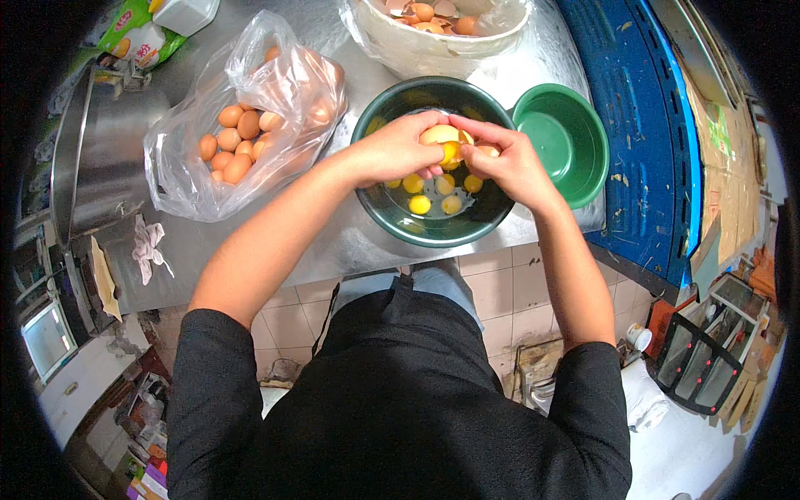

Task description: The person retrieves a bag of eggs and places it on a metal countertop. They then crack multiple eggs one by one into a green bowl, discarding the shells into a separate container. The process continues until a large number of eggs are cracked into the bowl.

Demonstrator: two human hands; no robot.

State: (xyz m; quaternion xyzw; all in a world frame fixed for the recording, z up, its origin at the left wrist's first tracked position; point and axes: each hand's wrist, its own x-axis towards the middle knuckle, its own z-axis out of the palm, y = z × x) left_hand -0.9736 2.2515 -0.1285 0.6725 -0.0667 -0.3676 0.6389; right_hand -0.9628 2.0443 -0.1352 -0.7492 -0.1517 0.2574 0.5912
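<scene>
Both hands are over a dark green bowl [431,235], parting a cracked egg [437,134]. My left hand [395,149] has its fingers around one part of the shell. My right hand [509,159] grips the other side, and a piece of shell [487,150] shows by its fingers. Between the hands, a yellow yolk [450,154] hangs at the opening. Several yolks [419,204] lie in clear egg white at the bottom of the bowl. The fingers partly hide the shell and the bowl's middle.
Left of the bowl, a clear plastic bag [187,194] holds several brown eggs [237,169]. Behind stands a plastic-lined tub [431,53] of eggshells [437,12]. A green basin [550,144] touches the right side. A crumpled cloth [148,247] lies on the metal table [250,256]; blue metal [631,125] borders it.
</scene>
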